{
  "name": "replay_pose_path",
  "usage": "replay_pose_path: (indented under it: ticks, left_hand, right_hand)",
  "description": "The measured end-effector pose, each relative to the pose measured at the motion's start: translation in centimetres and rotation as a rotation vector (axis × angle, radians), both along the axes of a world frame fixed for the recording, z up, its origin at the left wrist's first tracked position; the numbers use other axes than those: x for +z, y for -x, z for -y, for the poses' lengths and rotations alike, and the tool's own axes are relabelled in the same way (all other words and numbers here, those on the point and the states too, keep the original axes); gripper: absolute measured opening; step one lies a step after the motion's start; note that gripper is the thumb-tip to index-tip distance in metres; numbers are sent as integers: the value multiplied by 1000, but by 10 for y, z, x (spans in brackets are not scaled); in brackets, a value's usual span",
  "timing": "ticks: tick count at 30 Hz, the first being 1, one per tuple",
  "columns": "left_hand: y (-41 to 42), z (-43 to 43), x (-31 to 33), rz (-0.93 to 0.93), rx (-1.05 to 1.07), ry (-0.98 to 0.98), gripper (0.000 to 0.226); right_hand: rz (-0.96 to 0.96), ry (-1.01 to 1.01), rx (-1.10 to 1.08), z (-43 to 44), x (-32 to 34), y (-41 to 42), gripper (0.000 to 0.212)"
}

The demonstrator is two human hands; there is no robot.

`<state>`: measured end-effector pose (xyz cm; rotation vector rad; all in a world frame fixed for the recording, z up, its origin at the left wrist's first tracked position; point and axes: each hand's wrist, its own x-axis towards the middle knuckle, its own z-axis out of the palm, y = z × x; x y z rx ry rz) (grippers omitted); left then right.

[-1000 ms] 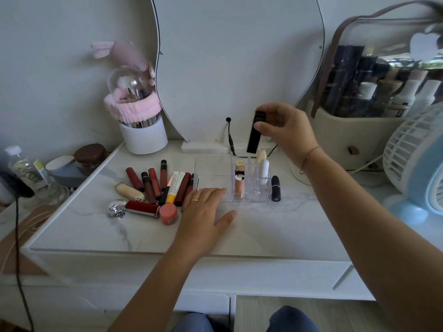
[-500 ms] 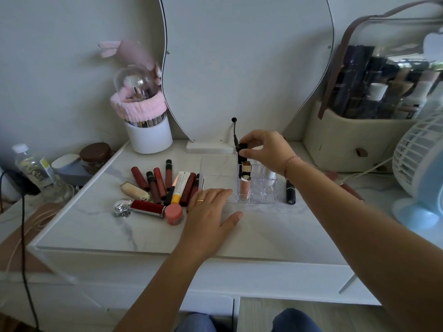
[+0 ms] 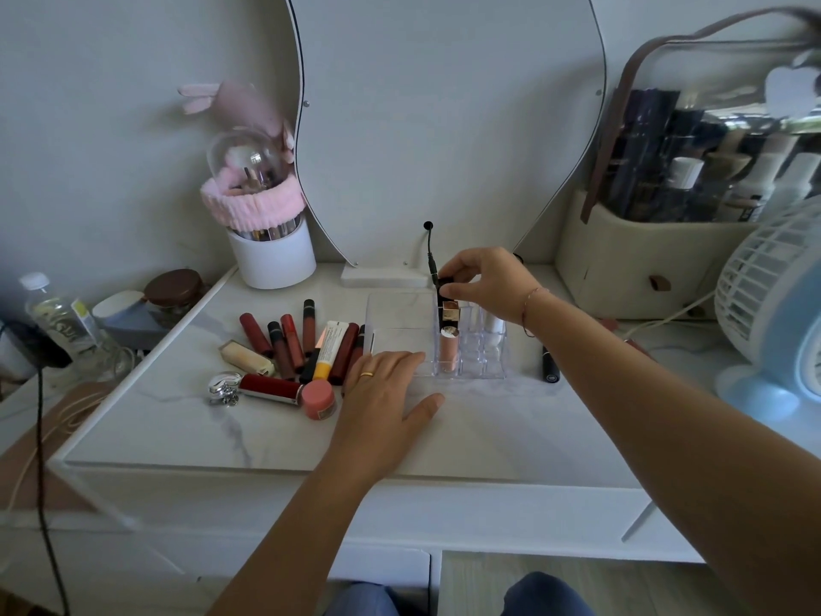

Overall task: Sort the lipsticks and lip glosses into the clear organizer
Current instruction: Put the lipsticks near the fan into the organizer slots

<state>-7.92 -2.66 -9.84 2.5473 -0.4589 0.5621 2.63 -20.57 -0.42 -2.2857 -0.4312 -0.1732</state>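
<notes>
As fingers (image 3: 457, 277) cover it, black tube (image 3: 444, 292) half-hidden

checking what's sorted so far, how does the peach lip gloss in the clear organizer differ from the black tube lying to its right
The peach lip gloss tube stands upright; the black tube lies flat.
The peach one sits inside a front slot of the clear plastic organizer; the black one rests on the white marble-look tabletop, outside it.
Peach is pale, the other dark.
Neither is being held.

clear glossy plastic organizer (image 3: 482, 364), marble-look smooth tabletop (image 3: 275, 437), pink fluffy cloth headband (image 3: 253, 206)
</notes>
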Motion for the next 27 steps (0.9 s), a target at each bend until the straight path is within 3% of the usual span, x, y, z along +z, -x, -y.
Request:
replay_pose_path:
  ticks: [5,19,27]
  left_hand:
    - [-1,0,-1,6,1,3,51]
    - [-1,0,-1,6,-3,2,50]
    - [1,1,-1,50,-2,20,50]
  right_hand:
    - [2,-47,-8,-4,1,2,20]
    - [57,102,-22,-1,2,3,21]
    - [108,47,-137,61,3,17,29]
